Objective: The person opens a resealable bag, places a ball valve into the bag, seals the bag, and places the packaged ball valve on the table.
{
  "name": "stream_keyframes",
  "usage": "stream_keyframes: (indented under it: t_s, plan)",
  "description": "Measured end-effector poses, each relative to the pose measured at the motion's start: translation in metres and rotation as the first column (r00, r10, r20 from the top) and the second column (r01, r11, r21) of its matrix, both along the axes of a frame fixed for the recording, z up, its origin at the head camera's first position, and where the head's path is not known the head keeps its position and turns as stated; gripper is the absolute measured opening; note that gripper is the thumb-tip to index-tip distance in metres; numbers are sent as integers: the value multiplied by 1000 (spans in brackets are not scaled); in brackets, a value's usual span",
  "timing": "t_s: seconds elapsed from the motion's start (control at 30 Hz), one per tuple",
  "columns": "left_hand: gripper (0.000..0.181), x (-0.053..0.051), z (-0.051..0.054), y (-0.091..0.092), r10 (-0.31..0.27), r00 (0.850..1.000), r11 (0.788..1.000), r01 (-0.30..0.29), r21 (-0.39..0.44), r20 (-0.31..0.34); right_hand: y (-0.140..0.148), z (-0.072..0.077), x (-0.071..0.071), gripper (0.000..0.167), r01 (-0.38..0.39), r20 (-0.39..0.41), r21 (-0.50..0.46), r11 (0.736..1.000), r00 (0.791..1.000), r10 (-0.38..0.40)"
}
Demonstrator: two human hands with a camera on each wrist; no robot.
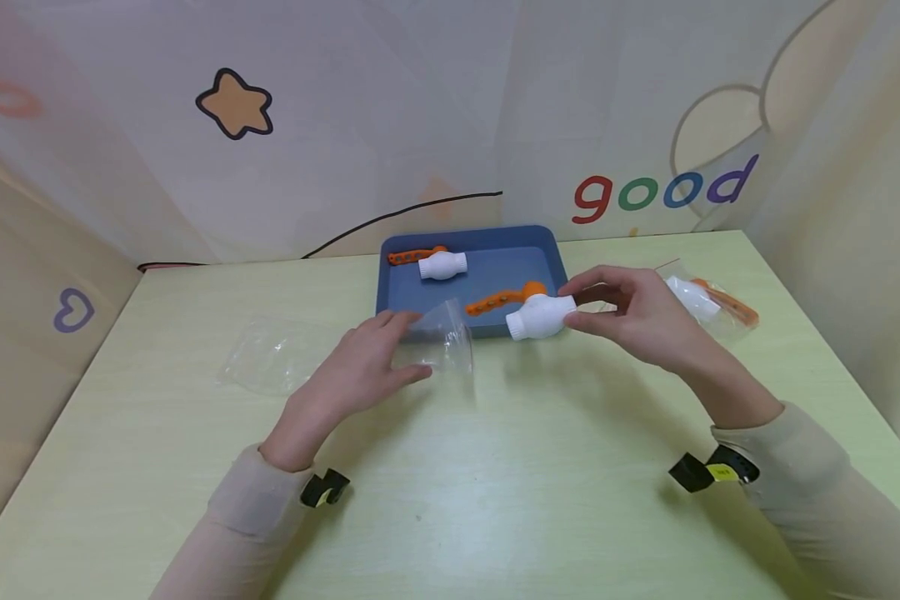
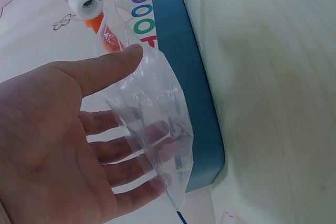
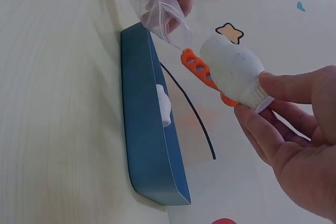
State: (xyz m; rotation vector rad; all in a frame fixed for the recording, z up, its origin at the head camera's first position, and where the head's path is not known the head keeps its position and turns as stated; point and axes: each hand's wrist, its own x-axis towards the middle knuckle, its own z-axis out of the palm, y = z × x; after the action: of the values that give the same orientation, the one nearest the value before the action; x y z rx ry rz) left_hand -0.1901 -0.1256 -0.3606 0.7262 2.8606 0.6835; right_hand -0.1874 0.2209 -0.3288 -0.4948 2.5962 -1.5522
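Note:
My right hand [image 1: 641, 317] holds a white plastic ball valve [image 1: 542, 317] with an orange handle [image 1: 495, 302] by one end, thumb against fingers. The valve is in the air over the tray's front right corner, its handle pointing left. To its left, my left hand [image 1: 360, 367] holds up a clear zip bag [image 1: 450, 333] between its widely parted thumb and fingers. Several fingertips show through the plastic in the left wrist view, where the bag [image 2: 152, 98] looks slack. A gap separates valve and bag.
Behind the hands is a blue tray [image 1: 495, 260] with another white valve [image 1: 444, 266], orange-handled, at its back left. A flat clear bag [image 1: 270, 358] lies on the table at left. At right lies a bagged valve [image 1: 708, 302]. A printed curtain [image 1: 390, 108] stands behind the table.

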Motion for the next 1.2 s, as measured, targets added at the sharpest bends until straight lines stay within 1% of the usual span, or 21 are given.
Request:
stream_keyframes:
  t_s: [0.13, 0.27, 0.37, 0.53, 0.7, 0.83, 0.93, 1.2]
  plan:
    - [72, 0, 0, 0, -3, 1000, 1000, 3, 8, 7, 2, -2, 1, 31, -49, -28, -24, 999, 998, 48]
    - [73, 0, 0, 2, -28, 999, 999, 28, 25, 30, 2, -3, 2, 31, -97, -37, -49, 994, 995, 95]
    - [74, 2, 1, 4, -45, 998, 999, 43, 33, 48, 1, -5, 1, 32, -139, -55, -64, 988, 989, 135]
    - [72, 3, 3, 6, -67, 996, 997, 64, 46, 61, 1, -8, 0, 32, -200, -94, -78, 977, 977, 193]
    - [70, 4, 3, 7, -102, 991, 991, 95, 90, 85, -1, -9, 0, 31, -228, -99, -89, 970, 971, 219]
    - [70, 5, 4, 7, -134, 987, 987, 124, 106, 88, -4, -9, 1, 31, -240, -89, -100, 966, 969, 231]
    - [70, 6, 3, 8, -153, 985, 983, 143, 114, 82, -5, -10, 1, 30, -247, -87, -109, 963, 967, 238]
    - [68, 8, 3, 11, -169, 984, 981, 163, 104, 55, -10, -13, 2, 30, -274, -100, -134, 952, 960, 262]
